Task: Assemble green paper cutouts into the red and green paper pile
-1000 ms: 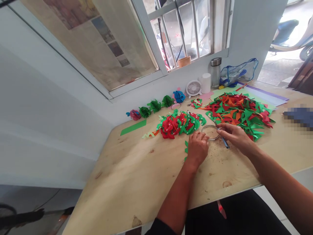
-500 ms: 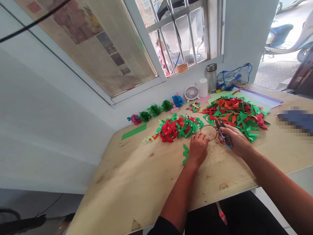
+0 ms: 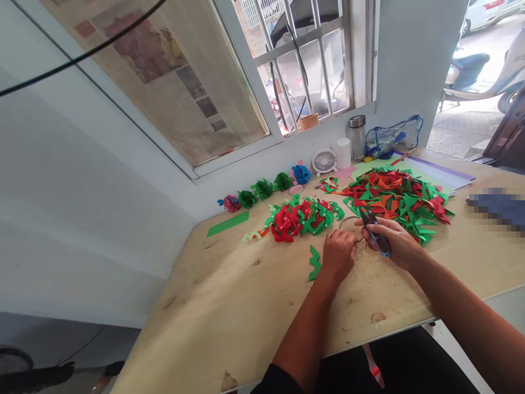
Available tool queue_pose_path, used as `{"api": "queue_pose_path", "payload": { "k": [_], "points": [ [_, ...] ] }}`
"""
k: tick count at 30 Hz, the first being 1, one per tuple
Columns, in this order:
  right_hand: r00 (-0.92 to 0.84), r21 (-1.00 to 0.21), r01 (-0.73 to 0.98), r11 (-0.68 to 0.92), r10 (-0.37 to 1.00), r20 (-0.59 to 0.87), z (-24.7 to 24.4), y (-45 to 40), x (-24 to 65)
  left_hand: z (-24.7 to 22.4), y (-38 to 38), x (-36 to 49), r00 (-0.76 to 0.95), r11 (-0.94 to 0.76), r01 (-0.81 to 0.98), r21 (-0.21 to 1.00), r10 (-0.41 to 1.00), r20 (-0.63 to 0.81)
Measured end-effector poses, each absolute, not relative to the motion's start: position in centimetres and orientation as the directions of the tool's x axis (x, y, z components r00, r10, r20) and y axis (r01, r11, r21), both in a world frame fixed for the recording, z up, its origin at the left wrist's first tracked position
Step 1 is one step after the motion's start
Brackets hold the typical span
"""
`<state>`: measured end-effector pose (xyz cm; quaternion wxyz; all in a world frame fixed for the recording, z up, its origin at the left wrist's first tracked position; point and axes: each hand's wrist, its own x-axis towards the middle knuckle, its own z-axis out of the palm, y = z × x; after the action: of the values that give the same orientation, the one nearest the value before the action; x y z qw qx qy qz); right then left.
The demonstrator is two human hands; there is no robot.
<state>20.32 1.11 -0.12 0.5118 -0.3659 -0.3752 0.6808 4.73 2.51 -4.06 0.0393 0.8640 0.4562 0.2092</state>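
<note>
A thin metal ring lies on the pale wooden table between a seated person's two bare hands, partly hidden by their fingers. The right hand is closed around a pair of small snips, the dark blades pointing away from the person and slightly apart beside the ring; its fingertips reach the ring's right side. The left hand rests low at the ring's near left side, fingers bent and close together, though from here one cannot tell whether they pinch the rim. Just left of that hand lies a wavy-edged green strip. Beyond it sits a heap of red and green cut shapes dotted with white, while a larger pile of red, orange and green scraps spreads past the right hand, near pale green and lilac sheets. A flat green paper strip lies toward the far left. Along the wall stand a row of green paper flowers between a pink one and a blue one, then a small white fan, a white cylinder, a lidded glass jar and a clear blue-edged pouch.
</note>
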Motion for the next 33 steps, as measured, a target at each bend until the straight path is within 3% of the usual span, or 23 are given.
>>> {"api": "queue_pose_path", "payload": {
  "k": [3, 5, 8, 11, 16, 27, 31, 33],
  "points": [
    [-0.203, -0.910, -0.370, -0.188, 0.972, -0.118, -0.1, 1.0, 20.2, -3.7, 2.4, 4.9, 0.451, -0.566, 0.744, 0.356, 0.818, 0.357],
    [-0.199, -0.940, -0.307, -0.150, 0.976, -0.090, -0.1, 1.0, 20.2, -3.2, 2.3, 4.9, 0.341, -0.522, 0.683, 0.511, 0.846, 0.410],
    [-0.222, -0.980, -0.176, -0.087, 0.974, -0.046, -0.3, 1.0, 20.0, -2.5, 2.2, 4.7, 0.120, -0.405, 0.449, 0.796, 0.911, 0.396],
    [-0.273, -0.997, -0.060, -0.048, 0.962, -0.030, -0.4, 1.0, 19.7, -2.4, 2.3, 4.7, 0.016, -0.291, 0.178, 0.940, 0.956, 0.293],
    [-0.327, -0.999, 0.036, -0.004, 0.945, -0.015, -0.6, 1.0, 19.2, -2.7, 2.5, 4.8, -0.032, -0.214, -0.001, 0.977, 0.976, 0.214],
    [-0.346, -0.997, 0.081, 0.014, 0.938, -0.015, -0.5, 0.8, 19.1, -2.1, 2.5, 4.4, -0.057, -0.128, -0.001, 0.992, 0.990, 0.128],
    [-0.282, -0.997, 0.071, 0.036, 0.959, 0.014, -0.9, 1.0, 19.4, -1.5, 2.4, 4.0, -0.103, -0.081, -0.037, 0.996, 0.992, 0.076],
    [-0.242, -0.987, 0.144, 0.072, 0.970, 0.036, -1.3, 1.3, 19.7, -1.2, 2.2, 3.6, -0.105, -0.051, -0.075, 0.996, 0.993, 0.043]
  ]
}}
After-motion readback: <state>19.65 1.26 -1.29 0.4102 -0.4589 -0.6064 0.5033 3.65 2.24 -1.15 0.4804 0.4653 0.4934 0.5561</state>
